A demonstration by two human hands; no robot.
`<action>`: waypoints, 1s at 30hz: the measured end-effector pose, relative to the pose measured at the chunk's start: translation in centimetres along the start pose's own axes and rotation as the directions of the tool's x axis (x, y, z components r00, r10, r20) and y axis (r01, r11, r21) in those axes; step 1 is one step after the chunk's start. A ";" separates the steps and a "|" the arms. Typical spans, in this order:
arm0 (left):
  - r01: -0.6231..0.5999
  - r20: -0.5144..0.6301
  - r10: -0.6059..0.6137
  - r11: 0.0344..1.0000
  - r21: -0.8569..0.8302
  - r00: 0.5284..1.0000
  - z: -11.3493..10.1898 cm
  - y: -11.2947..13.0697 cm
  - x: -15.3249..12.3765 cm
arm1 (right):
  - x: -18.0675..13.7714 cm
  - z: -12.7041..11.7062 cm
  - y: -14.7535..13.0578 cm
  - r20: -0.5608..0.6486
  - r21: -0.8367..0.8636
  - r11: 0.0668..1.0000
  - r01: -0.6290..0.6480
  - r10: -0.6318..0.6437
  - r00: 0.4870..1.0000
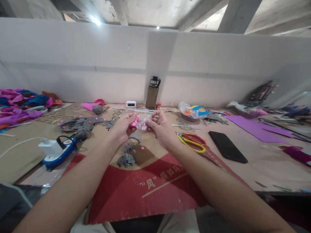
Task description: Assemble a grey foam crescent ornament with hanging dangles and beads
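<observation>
My left hand [126,126] pinches a small bright pink piece [135,120], whose kind I cannot make out. A small clear plastic bag [143,122] with something pale pink in it stretches between both hands, and my right hand [156,124] has its fingers closed on the bag's right side. Both hands are held above a cardboard sheet [155,150]. Below them lie a pink dot [142,148], a curved grey piece [135,137] and a cluster of dark grey scraps [126,160].
Pliers [191,142] with red and yellow handles and a black phone [227,146] lie at right. A blue-white power strip [60,153] with a charger sits at left. At the back stand a bottle [152,95] and a small white clock [131,104]. Purple sheets [257,129] lie far right.
</observation>
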State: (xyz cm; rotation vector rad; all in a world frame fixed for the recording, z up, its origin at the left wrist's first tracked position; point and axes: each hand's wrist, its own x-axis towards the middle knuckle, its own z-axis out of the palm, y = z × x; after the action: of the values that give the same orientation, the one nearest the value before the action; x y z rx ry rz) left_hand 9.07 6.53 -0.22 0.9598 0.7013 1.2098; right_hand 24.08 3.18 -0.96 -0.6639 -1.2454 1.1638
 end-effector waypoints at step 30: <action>-0.390 0.099 0.479 0.559 0.732 0.872 0.8 -0.8 -1.5 | -1.0 -0.6 0.1 -0.048 -0.016 0.994 0.107 -0.108 0.993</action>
State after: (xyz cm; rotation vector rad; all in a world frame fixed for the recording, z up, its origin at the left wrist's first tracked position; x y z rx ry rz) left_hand 9.76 4.80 -0.62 1.8517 1.1327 1.4441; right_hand 24.70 2.43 -1.57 -0.6238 -1.2333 1.0454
